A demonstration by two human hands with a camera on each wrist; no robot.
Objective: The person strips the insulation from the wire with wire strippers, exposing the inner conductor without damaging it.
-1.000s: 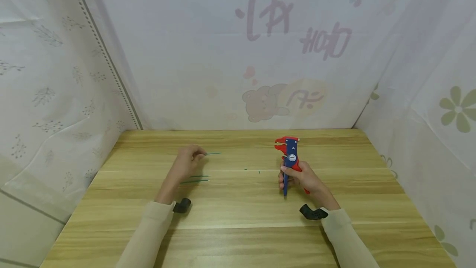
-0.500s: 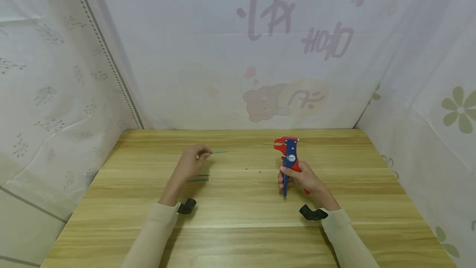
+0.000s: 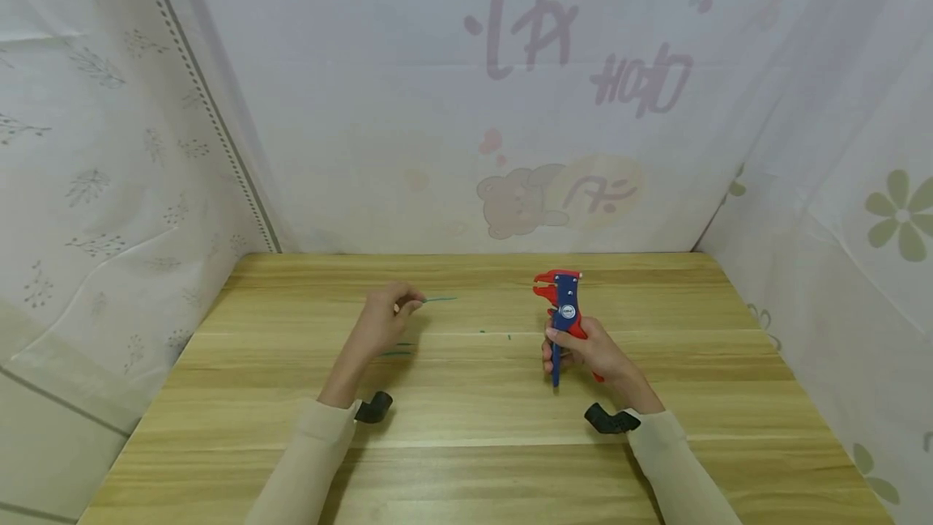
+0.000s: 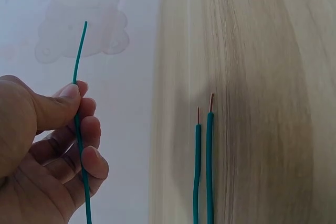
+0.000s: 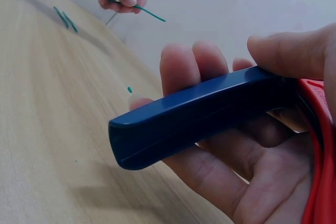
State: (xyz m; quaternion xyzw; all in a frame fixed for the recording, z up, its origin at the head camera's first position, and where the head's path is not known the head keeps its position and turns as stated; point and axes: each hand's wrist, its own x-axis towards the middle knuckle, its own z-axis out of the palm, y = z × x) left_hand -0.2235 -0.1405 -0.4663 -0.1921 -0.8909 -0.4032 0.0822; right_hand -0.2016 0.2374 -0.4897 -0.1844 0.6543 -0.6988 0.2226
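Between thumb and fingers, my left hand [image 3: 381, 321] pinches a green wire [image 4: 81, 145] above the table. Its free end points right, toward the tool, and looks covered in green up to the tip in the left wrist view. My right hand [image 3: 594, 348] grips a red and blue wire stripper [image 3: 565, 298] by its handles, its red jaws standing apart and facing left. In the right wrist view the blue handle [image 5: 178, 108] crosses the fingers. Two more green wires [image 4: 203, 171] lie side by side below the left hand, bare copper showing at their visible ends.
Small green bits of insulation [image 3: 509, 337] lie on the wooden table [image 3: 466, 411] between the hands. Pale printed cloth [image 3: 394, 104] hangs behind the table and on both sides. A black wrist mount [image 3: 375, 407] sticks out from the left sleeve, another [image 3: 611, 420] from the right.
My left hand has moved right with the pinched wire, closer to the stripper, and now covers more of the two lying wires. The stripper has shifted very slightly left.
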